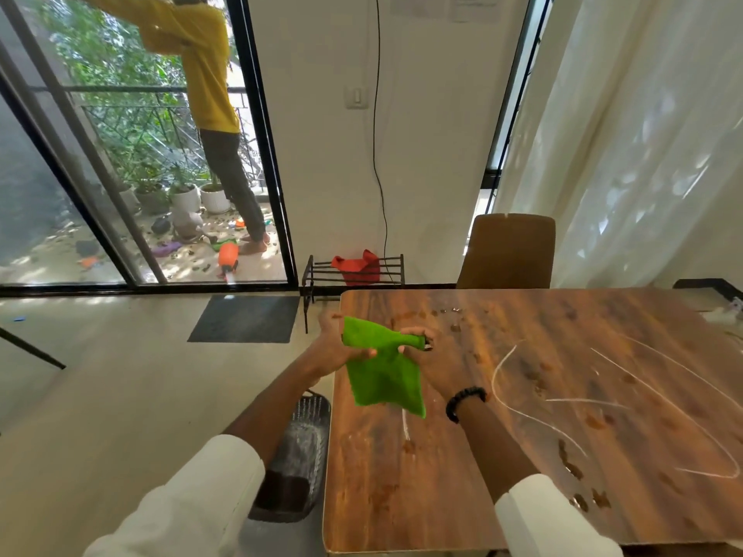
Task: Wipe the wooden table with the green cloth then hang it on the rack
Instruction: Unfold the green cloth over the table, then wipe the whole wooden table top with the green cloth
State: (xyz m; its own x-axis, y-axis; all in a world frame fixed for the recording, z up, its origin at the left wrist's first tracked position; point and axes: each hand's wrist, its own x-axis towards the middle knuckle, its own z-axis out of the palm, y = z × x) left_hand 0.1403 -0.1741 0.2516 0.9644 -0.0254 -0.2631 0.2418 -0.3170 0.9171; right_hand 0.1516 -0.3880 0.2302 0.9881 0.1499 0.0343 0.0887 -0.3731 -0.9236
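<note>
Two hands, left (335,347) and right (418,347), grip a fuzzy green cloth (384,375) above the wood-grain table (563,396).

Open floor lies between wooden table (522,396) and rack (354,271), a red cloth (358,267) already draped there

The cloth (384,375) is green and fuzzy, matt like microfibre. The worktop (603,396) is dark-grained wood with a smooth, slightly glossy finish, marked by white chalky lines (563,396) and brown smears. The far rack (354,271) is thin black metal bars, with a red fabric piece (358,267) on it. The curtain (643,134) on the right is sheer white cloth. The mat (245,318) is dark and coarse.
</note>
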